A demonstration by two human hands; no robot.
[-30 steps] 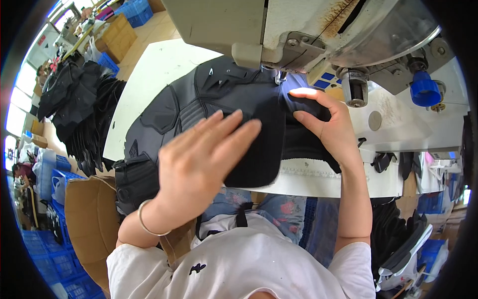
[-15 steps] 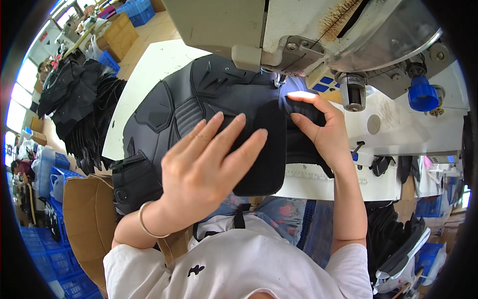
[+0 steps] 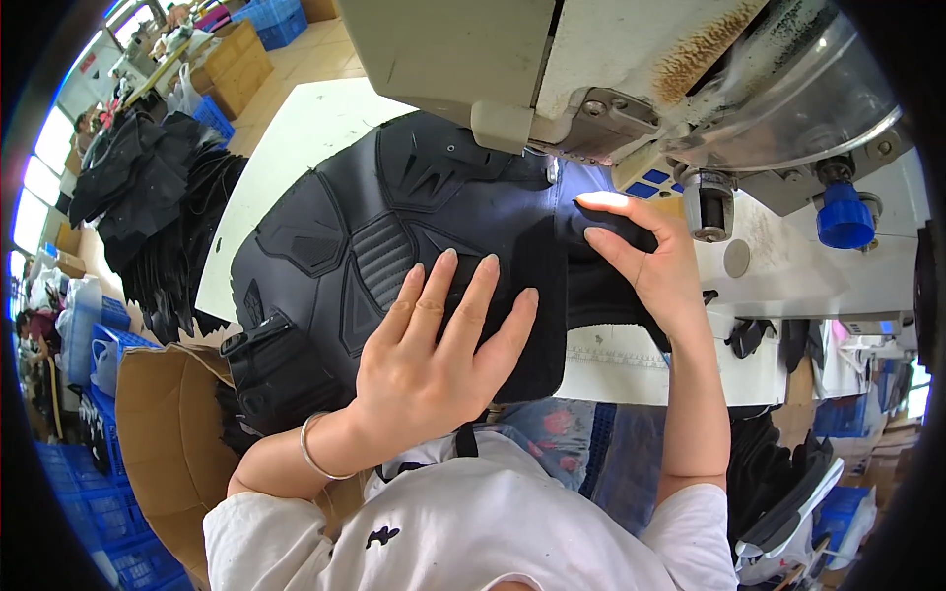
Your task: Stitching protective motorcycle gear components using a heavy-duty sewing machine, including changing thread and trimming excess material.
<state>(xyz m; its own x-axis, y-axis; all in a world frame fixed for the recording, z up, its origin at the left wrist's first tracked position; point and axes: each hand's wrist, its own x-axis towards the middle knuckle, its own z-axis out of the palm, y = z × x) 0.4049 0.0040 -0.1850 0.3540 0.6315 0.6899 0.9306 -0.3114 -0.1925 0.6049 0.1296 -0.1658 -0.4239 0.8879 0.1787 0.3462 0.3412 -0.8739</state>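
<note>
A person's left hand (image 3: 434, 360) lies flat, fingers spread, pressing on a black padded fabric panel (image 3: 394, 256) spread across a white sewing table (image 3: 296, 138). The right hand (image 3: 645, 261) pinches the panel's edge just beside the needle area, beneath the sewing machine head (image 3: 552, 69). Beyond the left hand, a pile of black fabric pieces (image 3: 148, 207) sits near a cardboard box (image 3: 168, 433).
</note>
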